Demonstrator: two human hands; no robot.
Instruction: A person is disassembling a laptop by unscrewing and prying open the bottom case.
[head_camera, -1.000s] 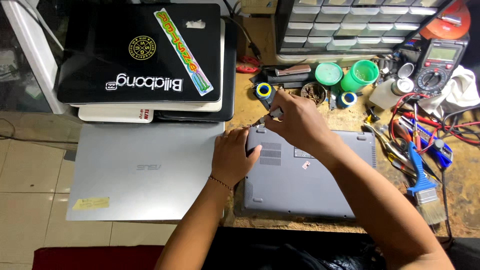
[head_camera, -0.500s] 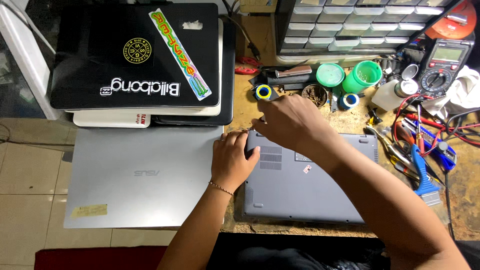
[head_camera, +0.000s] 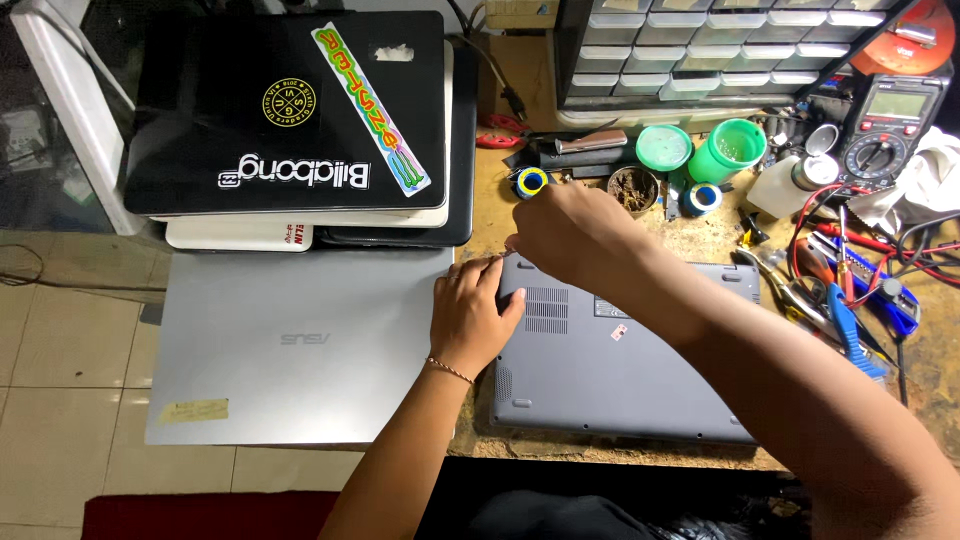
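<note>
A grey laptop (head_camera: 640, 370) lies upside down on the wooden bench, its vented bottom cover facing up. My left hand (head_camera: 472, 315) rests on its left edge, fingers curled over the far left corner, holding it steady. My right hand (head_camera: 570, 235) reaches across to that same corner. Its fingertips are pinched on a thin tool (head_camera: 500, 257) at the seam. Most of the tool is hidden by the fingers.
A closed silver laptop (head_camera: 300, 350) lies to the left, overhanging the bench. Behind it is a stack of laptops (head_camera: 200, 120), the top one black with stickers. Green containers (head_camera: 740, 148), tape rolls (head_camera: 531, 182), a multimeter (head_camera: 895, 125), pliers and cables (head_camera: 850, 320) crowd the right. Parts drawers (head_camera: 700, 60) stand behind.
My right hand has dipped slightly lower over the laptop's far left corner. My left hand has kept its place on the left edge.
</note>
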